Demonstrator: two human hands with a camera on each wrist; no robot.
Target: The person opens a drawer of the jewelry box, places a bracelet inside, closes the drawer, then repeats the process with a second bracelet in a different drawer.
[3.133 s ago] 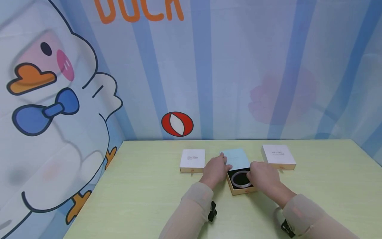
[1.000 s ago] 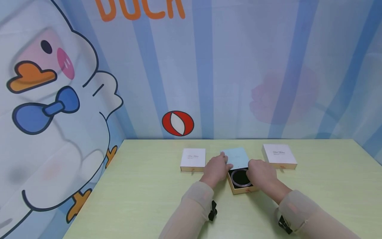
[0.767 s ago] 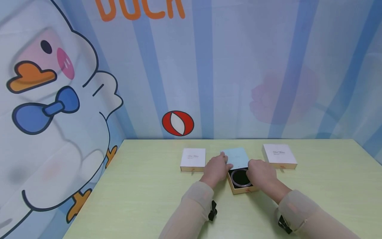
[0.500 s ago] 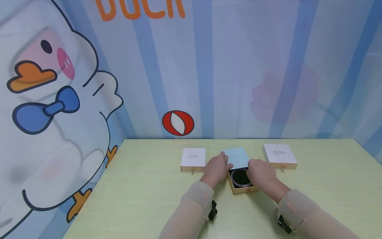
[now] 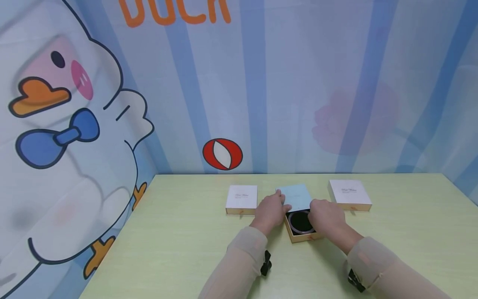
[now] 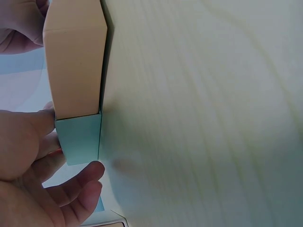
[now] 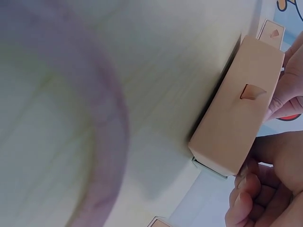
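A drawer-style jewelry box (image 5: 304, 238) lies on the table with its tan tray pulled out of a light blue sleeve (image 5: 297, 197). In the tray, a pale bangle (image 5: 290, 224) sits on a black insert. My left hand (image 5: 269, 211) grips the sleeve by its left side; the left wrist view shows the thumb and fingers about the blue end (image 6: 79, 139). Over the tray's right side, my right hand (image 5: 328, 218) has curled fingers at the bangle's right edge, the fingertips hidden. In the right wrist view, the tan front with its small pull tab (image 7: 253, 91) faces the camera.
A white-topped box (image 5: 242, 198) stands left of the hands, and another white-topped box (image 5: 349, 193) stands behind the right hand. The pale wooden table (image 5: 179, 232) ends at a printed cloth backdrop. A blurred pale ring (image 7: 111, 118) hangs close to the right wrist camera.
Since about three seconds ago, the bangle lies slightly differently in the tray and my right hand has shifted a little. Over the last second, hands and box have hardly moved.
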